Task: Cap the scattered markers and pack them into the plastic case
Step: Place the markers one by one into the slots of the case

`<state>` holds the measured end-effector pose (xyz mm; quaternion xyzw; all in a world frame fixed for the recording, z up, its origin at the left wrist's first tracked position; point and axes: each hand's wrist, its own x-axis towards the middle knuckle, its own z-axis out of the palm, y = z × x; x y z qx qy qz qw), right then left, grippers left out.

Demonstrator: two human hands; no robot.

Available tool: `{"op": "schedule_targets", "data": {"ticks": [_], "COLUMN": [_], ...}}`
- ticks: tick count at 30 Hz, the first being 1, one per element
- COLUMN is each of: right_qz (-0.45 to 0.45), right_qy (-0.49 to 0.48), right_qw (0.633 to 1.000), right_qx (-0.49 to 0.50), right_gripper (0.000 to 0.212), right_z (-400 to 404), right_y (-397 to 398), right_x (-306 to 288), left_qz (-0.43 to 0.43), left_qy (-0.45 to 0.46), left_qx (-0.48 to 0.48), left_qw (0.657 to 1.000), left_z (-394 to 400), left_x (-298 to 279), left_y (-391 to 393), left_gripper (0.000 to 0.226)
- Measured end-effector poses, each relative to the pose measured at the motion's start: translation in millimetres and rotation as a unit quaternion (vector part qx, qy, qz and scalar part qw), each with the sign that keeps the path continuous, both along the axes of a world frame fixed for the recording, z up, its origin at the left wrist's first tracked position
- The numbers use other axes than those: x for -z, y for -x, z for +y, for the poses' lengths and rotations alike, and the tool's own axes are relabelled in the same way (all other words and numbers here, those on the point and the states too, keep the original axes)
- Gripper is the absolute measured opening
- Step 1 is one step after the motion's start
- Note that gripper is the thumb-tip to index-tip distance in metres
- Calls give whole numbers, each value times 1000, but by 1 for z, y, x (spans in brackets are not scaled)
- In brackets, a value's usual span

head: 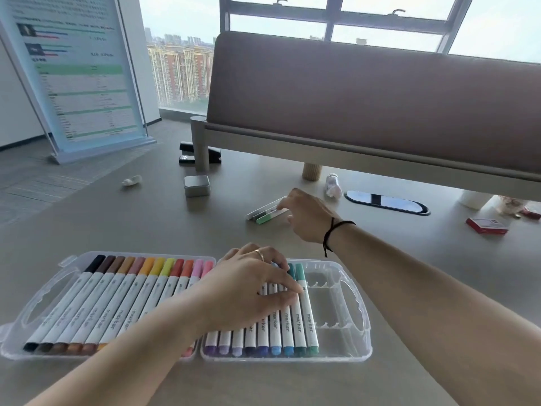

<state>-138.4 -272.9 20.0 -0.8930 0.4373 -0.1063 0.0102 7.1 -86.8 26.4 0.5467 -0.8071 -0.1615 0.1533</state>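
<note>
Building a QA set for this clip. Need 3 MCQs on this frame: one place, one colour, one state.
1. Where do the loose markers lie?
A. beyond the plastic case, at the right hand
B. inside the grey tin
C. on the floor

2. What colour is the leftmost marker's cap in the case?
A. green
B. black
C. pink

3. What is the left hand doing?
A. lifting the case
B. hanging idle off the table
C. resting on the packed markers in the right half

Answers: 1 A, they lie on the table past the case. 2 B, the row starts black. 3 C, its fingers touch the blue and teal markers.
</note>
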Motion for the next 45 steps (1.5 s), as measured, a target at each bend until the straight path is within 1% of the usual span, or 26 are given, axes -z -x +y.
{"op": "schedule_targets", "data": {"ticks": [2, 6, 8, 10, 13, 17, 19, 20, 21, 22, 23, 24, 25, 26, 27, 28, 29, 30, 32, 35, 38, 40, 43, 45], "right_qz": [32, 93, 107, 108, 71, 79, 51, 14, -44, -120, -213, -316, -412, -481, -523, -540, -540, -531, -510, -507, -502, -473, -395, -351], "right_qy": [32, 89, 75, 40, -17, -14, -26, -36, -51, -72, -106, -155, -219, -287, -350, -398, -431, -451, -461, -454, -441, -415, -347, -304], "right_qw": [999, 991, 990, 992, 997, 996, 998, 999, 997, 989, 969, 932, 880, 823, 771, 734, 715, 710, 719, 727, 736, 767, 833, 867], "right_qx": [-10, -38, -46, -49, -40, -27, -2, 14, 32, 52, 72, 86, 93, 97, 98, 100, 103, 105, 102, 93, 105, 126, 173, 184], "right_gripper": [38, 29, 27, 26, 18, 18, 15, 14, 14, 12, 10, 10, 14, 17, 20, 21, 22, 22, 22, 20, 21, 26, 35, 36], "right_z": [-2, -1, 0, 2, 13, 44, 59, 66, 74, 83, 93, 105, 116, 127, 137, 146, 151, 155, 157, 156, 157, 159, 161, 162], "right_y": [-1, -3, -5, -5, 2, 23, 35, 41, 47, 52, 56, 61, 64, 68, 71, 74, 76, 78, 78, 76, 75, 74, 73, 72], "right_x": [-1, -8, -9, -8, -12, -15, -17, -20, -23, -26, -30, -34, -36, -37, -36, -34, -31, -28, -22, -16, -14, -16, -17, -15], "left_qz": [-3, -4, -16, -26, -25, -27, -37, -41, -42, -40, -34, -24, -11, 4, 17, 26, 30, 31, 29, 34, 28, 22, 11, -2], "left_qy": [8, 21, 31, 42, 49, 61, 66, 71, 81, 94, 107, 119, 125, 129, 133, 136, 137, 134, 122, 106, 105, 102, 94, 91], "left_qx": [0, -9, -10, -12, -14, -11, -9, -9, -9, -9, -11, -16, -22, -27, -30, -32, -32, -33, -36, -30, -23, -21, -16, -12], "left_qw": [1000, 1000, 999, 999, 998, 998, 997, 997, 996, 995, 994, 993, 992, 991, 990, 990, 990, 990, 991, 993, 994, 994, 995, 996], "left_z": [-1, 0, 1, 2, 3, 3, 3, 3, 2, 2, 2, 1, 2, 2, 3, 3, 3, 4, 5, 6, 6, 6, 5, 5], "left_x": [2, 4, 5, 5, 5, 5, 5, 5, 6, 7, 8, 8, 8, 7, 7, 7, 7, 8, 9, 10, 11, 12, 12, 12], "left_y": [0, 1, 2, 2, 3, 4, 4, 4, 4, 4, 4, 5, 5, 6, 6, 7, 7, 8, 10, 13, 13, 14, 14, 14], "left_gripper": [24, 25, 26, 27, 27, 28, 30, 31, 31, 33, 35, 38, 40, 41, 42, 42, 43, 44, 52, 64, 67, 67, 67, 66]}}
